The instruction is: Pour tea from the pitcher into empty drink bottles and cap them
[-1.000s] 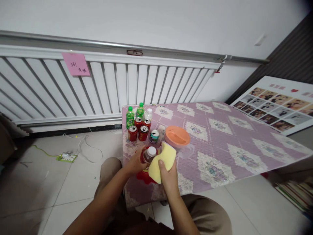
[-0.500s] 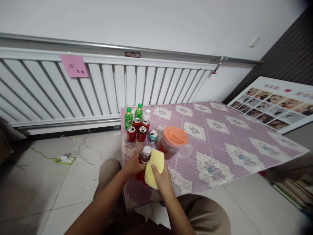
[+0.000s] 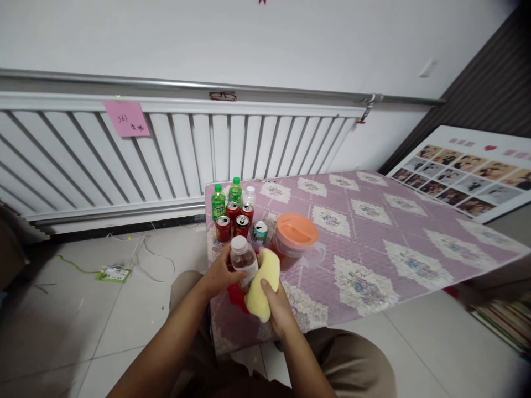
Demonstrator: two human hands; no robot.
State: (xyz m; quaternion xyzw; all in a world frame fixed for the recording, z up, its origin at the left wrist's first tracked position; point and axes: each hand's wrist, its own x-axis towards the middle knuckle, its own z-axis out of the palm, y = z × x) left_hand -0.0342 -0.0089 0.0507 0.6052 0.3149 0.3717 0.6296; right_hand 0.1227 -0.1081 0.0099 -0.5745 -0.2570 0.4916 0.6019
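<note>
The left hand (image 3: 222, 275) grips a clear bottle (image 3: 243, 255) with a white cap, its fingers and thumb closed around the side of the body. The bottle is held above the near left corner of the table (image 3: 360, 279), cap upward and slightly tilted. The right hand (image 3: 281, 310) grips a yellow sponge (image 3: 265, 284): the thumb presses on the near face, the fingers pass behind, and the sponge bends into a curve. The sponge is positioned at the right side of the bottle; whether the two surfaces touch cannot be determined.

Below the hands, a red object (image 3: 237, 298) is partly visible — the hands and the sponge cover the remainder. To the right of the sponge stands a clear pitcher (image 3: 286, 260) with an orange lid (image 3: 296, 231); reddish-brown liquid is visible inside.

Beyond the bottle, a turquoise can (image 3: 260, 234) stands beside a group of four red cans (image 3: 223, 229). Two green bottles (image 3: 218, 205) with green caps and a white-capped bottle (image 3: 248, 197) stand behind the cans, toward the radiator (image 3: 182, 149). A patterned cloth in purple and cream covers the table.
</note>
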